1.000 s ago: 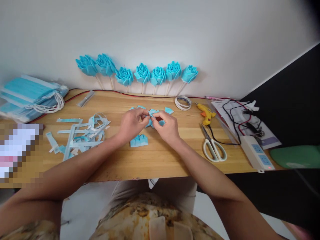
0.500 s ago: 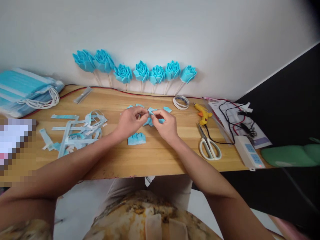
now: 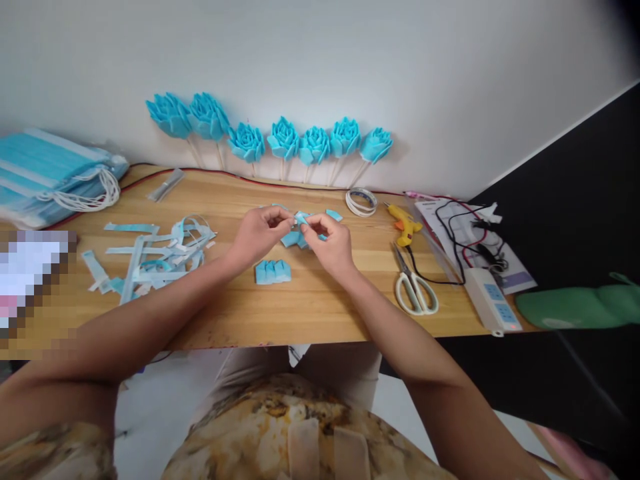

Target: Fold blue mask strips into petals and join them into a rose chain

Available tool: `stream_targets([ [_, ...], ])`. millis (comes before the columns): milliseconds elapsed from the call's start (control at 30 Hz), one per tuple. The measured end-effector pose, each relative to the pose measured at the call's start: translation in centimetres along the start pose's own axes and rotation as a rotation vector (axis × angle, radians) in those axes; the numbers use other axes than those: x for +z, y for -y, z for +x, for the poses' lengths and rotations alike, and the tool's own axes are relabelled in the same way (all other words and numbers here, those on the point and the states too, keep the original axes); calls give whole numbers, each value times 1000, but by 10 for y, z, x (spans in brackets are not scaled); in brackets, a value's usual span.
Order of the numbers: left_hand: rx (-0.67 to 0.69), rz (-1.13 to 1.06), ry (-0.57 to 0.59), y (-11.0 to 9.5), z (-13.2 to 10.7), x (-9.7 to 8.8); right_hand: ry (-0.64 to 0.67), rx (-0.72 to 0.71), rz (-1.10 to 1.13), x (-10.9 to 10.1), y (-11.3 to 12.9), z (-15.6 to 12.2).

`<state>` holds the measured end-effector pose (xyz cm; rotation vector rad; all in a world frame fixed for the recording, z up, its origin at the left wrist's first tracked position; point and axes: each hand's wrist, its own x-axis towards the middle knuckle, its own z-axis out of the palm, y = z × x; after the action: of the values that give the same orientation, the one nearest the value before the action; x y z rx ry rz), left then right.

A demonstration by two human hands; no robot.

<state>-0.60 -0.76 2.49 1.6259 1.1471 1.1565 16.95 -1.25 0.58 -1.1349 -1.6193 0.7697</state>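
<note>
Between the fingertips of both hands is a small blue fabric piece (image 3: 301, 218), partly hidden by the fingers. My left hand (image 3: 260, 235) pinches its left side, and my right hand (image 3: 329, 241) pinches it from the right. Below them on the wooden table (image 3: 320, 310) lie several blue cut pieces, partly covered by my hands. A folded blue strip (image 3: 273, 272) with pointed tops rests nearer to me, under my left hand. One loose blue piece (image 3: 334, 215) lies just beyond my right hand.
Blue fabric flowers (image 3: 283, 140) on sticks lean against the wall. Blue scraps (image 3: 145, 250) and stacked face masks (image 3: 50, 167) are at left. A tape roll (image 3: 361, 203), yellow glue gun (image 3: 406, 227), scissors (image 3: 416, 293), power strip (image 3: 493, 303) and green bottle (image 3: 570, 308) are at right.
My fingers have drawn slightly apart, so more of the blue piece shows between them. The camera view has shifted a little; the things on the table stay put.
</note>
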Motion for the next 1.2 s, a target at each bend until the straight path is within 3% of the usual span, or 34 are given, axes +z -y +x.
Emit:
stream_targets([
  [233, -41, -97, -79, -5, 3, -3, 37, 205, 343, -5, 1, 5],
  [400, -85, -142, 100, -6, 2, -2, 58, 246, 414, -6, 4, 5],
  [500, -85, -150, 137, -2, 1, -2, 116, 261, 438, -7, 4, 6],
  [600, -62, -133, 113, 2, 1, -1, 187, 237, 407, -9, 4, 7],
  [833, -6, -7, 125, 4, 2, -1, 173, 76, 96, -14, 3, 10],
  [1200, -74, -36, 126, 3, 4, -3, 163, 69, 79, -18, -2, 11],
])
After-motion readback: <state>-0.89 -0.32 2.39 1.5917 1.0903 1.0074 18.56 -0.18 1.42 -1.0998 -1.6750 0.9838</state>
